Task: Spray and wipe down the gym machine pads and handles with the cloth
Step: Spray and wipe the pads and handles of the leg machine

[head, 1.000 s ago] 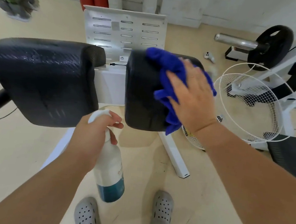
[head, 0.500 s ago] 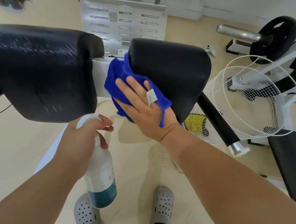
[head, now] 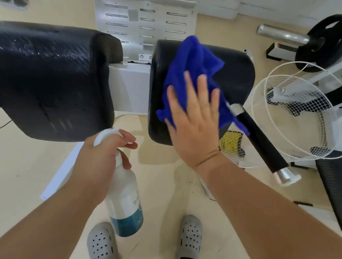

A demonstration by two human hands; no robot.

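Two black machine pads face me. The left pad [head: 45, 79] glistens with spray droplets. On the right pad [head: 240, 73] lies a blue cloth [head: 195, 62], and my right hand [head: 195, 123] presses it flat against the pad with straight, spread fingers. My left hand [head: 102, 160] grips the neck of a white spray bottle [head: 125, 204] with blue liquid, held low below the gap between the pads. A black handle [head: 262, 146] with a chrome end cap sticks out to the right of the right pad.
A white perforated machine panel [head: 143, 20] stands behind the pads. A white wire fan guard [head: 292, 114] lies on the floor at right, with a barbell and black weight plate [head: 324, 41] beyond it. A black seat pad [head: 341, 191] is at the right edge. My grey clogs [head: 189, 237] stand on the beige floor.
My right hand has swept the cloth from the pad's lower left edge up and right onto its face. The left hand still holds the bottle in much the same place.
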